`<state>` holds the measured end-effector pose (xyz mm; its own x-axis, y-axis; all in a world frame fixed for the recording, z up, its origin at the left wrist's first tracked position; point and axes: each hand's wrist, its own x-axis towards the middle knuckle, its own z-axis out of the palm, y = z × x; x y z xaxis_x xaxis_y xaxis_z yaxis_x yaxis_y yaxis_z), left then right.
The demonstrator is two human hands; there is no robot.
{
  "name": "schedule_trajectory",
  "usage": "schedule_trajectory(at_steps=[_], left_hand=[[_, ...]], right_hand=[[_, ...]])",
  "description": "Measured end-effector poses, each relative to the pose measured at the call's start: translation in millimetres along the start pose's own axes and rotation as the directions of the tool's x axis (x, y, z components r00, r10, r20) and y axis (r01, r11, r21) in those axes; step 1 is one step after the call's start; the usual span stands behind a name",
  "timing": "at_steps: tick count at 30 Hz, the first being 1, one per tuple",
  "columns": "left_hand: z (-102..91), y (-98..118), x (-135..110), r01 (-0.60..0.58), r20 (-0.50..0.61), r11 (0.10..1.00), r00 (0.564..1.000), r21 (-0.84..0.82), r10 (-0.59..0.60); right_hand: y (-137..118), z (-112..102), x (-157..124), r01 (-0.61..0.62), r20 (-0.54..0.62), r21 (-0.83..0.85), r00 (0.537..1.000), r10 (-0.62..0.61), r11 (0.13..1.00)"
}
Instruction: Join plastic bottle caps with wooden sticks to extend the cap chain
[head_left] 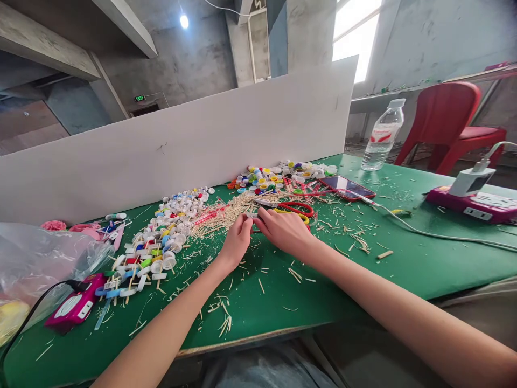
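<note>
— What's closest to you there?

— My own forearms, reaching out over the near edge of the green table (404,258). Past them the left hand (236,240) and the right hand (285,229) meet just in front of a heap of thin wooden sticks (226,213).

— Are the hands holding anything?

— Both have their fingertips pinched together on something small between them, at the near edge of that heap. It's too small to name; it could be one of the sticks, but I can't tell. The grip of each hand is drawn together, not spread.

— And around them?

— Just beyond the right hand lie red-handled scissors (297,207), touching the stick heap's right side. Left of the heap is a spread of white and coloured bottle caps (169,237), some with sticks pushed through them. A second pile of coloured caps (278,175) sits farther back against the white board (181,145). Broken stick bits are scattered all over the green surface.

— Anything else on the table?

— A phone in a red case (347,187) right of the scissors, with a white cable (424,233) running off it. A water bottle (382,134) stands at the far right edge, a magenta power strip (476,205) with a white charger on it, and a clear plastic bag (36,258) at far left.
</note>
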<state>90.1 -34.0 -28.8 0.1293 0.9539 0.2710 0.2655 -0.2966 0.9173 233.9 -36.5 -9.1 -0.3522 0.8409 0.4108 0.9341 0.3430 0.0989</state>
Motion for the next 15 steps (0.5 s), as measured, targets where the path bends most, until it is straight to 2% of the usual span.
schedule_trajectory(at_steps=[4, 8, 15], left_hand=[[1.0, 3.4, -0.9, 0.018, 0.04, 1.0, 0.999, -0.012, -0.018], [1.8, 4.2, -0.9, 0.007, 0.053, 0.997, 0.999, -0.079, -0.003], [1.0, -0.5, 1.6, -0.018, 0.077, 0.997, 0.997, -0.078, 0.024]], right_hand=[[-0.2, -0.2, -0.5, -0.018, 0.002, -0.004, 1.0, 0.018, 1.0], [1.8, -1.0, -0.9, 0.0, 0.007, 0.018, 1.0, 0.0, 1.0], [4.0, -2.9, -0.2, 0.036, 0.056, 0.019, 0.998, -0.037, 0.999]])
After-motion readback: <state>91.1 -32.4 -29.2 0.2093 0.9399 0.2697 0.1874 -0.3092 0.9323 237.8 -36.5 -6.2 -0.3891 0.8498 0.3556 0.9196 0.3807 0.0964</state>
